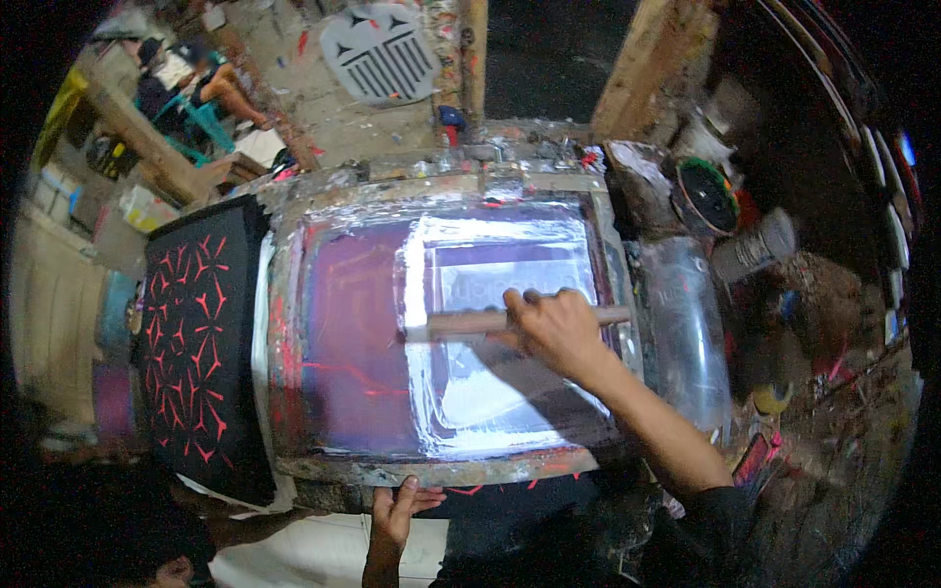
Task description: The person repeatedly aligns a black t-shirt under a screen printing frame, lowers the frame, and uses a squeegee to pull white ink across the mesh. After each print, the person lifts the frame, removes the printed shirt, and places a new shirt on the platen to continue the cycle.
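Observation:
My right hand (pixel 557 335) is closed around the wooden bar of a squeegee (pixel 463 322), which lies crosswise over a printing screen (pixel 358 392). White ink (pixel 417 377) is smeared in a thick border around the pale window in the screen's right half; the mesh to the left looks purple. At the screen's near edge, my left hand (pixel 395 514) touches the frame with its thumb up and its fingers stretched to the right. Below that edge, black fabric (pixel 510 500) with red marks shows. The squeegee's blade is hidden under the bar.
Left of the screen lies a black fabric panel (pixel 206 353) with red line patterns. To the right are a clear plastic sheet (pixel 683 333), a dark-filled tub (pixel 708 194) and a tipped container (pixel 755 245). Another person's head and arm (pixel 260 529) show at lower left; people sit far left.

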`<action>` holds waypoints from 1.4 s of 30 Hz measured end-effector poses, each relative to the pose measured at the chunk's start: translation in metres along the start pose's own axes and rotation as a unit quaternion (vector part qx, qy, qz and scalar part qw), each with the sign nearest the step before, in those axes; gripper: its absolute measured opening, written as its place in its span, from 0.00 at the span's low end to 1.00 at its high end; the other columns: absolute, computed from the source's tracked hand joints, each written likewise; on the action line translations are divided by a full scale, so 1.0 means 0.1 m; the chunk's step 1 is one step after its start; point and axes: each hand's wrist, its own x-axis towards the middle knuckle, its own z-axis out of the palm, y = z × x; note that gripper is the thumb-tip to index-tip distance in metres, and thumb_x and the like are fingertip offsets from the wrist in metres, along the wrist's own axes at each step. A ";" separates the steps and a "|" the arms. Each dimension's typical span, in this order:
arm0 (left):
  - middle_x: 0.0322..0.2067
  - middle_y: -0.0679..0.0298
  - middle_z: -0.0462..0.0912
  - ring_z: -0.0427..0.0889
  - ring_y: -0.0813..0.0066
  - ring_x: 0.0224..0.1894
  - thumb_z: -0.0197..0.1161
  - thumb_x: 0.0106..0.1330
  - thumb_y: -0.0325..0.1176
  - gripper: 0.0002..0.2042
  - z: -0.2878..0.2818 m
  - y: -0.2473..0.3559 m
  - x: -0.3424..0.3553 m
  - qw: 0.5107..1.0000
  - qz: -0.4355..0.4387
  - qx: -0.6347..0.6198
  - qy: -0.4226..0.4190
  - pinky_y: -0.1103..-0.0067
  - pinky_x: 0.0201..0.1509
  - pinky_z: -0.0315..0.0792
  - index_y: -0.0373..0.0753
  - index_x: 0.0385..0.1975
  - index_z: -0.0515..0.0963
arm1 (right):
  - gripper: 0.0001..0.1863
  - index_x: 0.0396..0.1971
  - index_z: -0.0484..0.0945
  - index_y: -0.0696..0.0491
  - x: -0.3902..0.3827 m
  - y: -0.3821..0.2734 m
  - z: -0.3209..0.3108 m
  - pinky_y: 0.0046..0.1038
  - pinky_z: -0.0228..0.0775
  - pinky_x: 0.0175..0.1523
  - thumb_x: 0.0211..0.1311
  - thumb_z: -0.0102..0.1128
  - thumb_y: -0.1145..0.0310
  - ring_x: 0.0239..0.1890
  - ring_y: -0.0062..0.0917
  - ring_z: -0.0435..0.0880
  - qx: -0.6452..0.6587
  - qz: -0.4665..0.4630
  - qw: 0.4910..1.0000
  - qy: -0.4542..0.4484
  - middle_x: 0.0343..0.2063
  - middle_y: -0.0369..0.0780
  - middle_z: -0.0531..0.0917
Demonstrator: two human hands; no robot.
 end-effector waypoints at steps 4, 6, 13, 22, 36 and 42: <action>0.31 0.53 0.85 0.88 0.62 0.33 0.60 0.77 0.38 0.12 0.00 -0.01 -0.04 1.000 -0.005 0.007 0.017 0.70 0.40 0.84 0.33 0.43 0.74 | 0.10 0.40 0.76 0.49 -0.72 -0.63 -0.28 0.36 0.75 0.26 0.64 0.59 0.60 0.21 0.31 0.86 -0.024 0.016 0.999 -0.030 0.24 0.38 0.85; 0.30 0.55 0.85 0.87 0.65 0.31 0.61 0.76 0.37 0.12 0.01 -0.03 -0.05 0.998 0.050 -0.017 0.020 0.72 0.36 0.81 0.33 0.43 0.74 | 0.10 0.40 0.73 0.51 -0.92 -0.84 -0.43 0.38 0.75 0.29 0.62 0.58 0.64 0.21 0.35 0.86 0.033 0.030 0.996 -0.076 0.23 0.38 0.83; 0.27 0.56 0.84 0.86 0.69 0.27 0.63 0.76 0.39 0.13 0.15 0.16 -0.27 0.992 0.105 -0.064 0.014 0.75 0.30 0.79 0.35 0.43 0.70 | 0.20 0.36 0.75 0.52 -1.13 -1.09 -0.85 0.49 0.72 0.50 0.62 0.64 0.49 0.38 0.35 0.86 -0.024 0.082 0.996 0.035 0.32 0.42 0.84; 0.49 0.43 0.78 0.79 0.54 0.52 0.56 0.77 0.47 0.27 1.56 0.56 -0.31 0.893 0.434 0.078 -0.087 0.61 0.57 0.73 0.30 0.61 0.62 | 0.35 0.28 0.80 0.53 -0.33 -0.81 -2.32 0.46 0.72 0.44 0.60 0.59 0.30 0.33 0.40 0.85 -0.115 0.036 0.965 0.231 0.27 0.45 0.83; 0.68 0.53 0.71 0.66 0.49 0.71 0.66 0.65 0.34 0.21 1.08 2.18 3.29 0.445 0.546 0.705 0.087 0.49 0.67 0.67 0.41 0.58 0.78 | 0.45 0.40 0.89 0.60 1.19 -0.13 -3.45 0.38 0.73 0.57 0.55 0.56 0.25 0.43 0.46 0.88 -0.024 0.144 0.981 0.125 0.35 0.56 0.87; 0.46 0.51 0.85 0.83 0.55 0.54 0.68 0.68 0.33 0.13 1.23 2.31 2.54 0.790 0.558 0.252 -0.038 0.64 0.58 0.74 0.33 0.46 0.79 | 0.46 0.42 0.89 0.58 1.25 0.07 -3.55 0.38 0.73 0.59 0.57 0.54 0.24 0.44 0.47 0.88 -0.051 0.109 0.984 0.135 0.35 0.54 0.88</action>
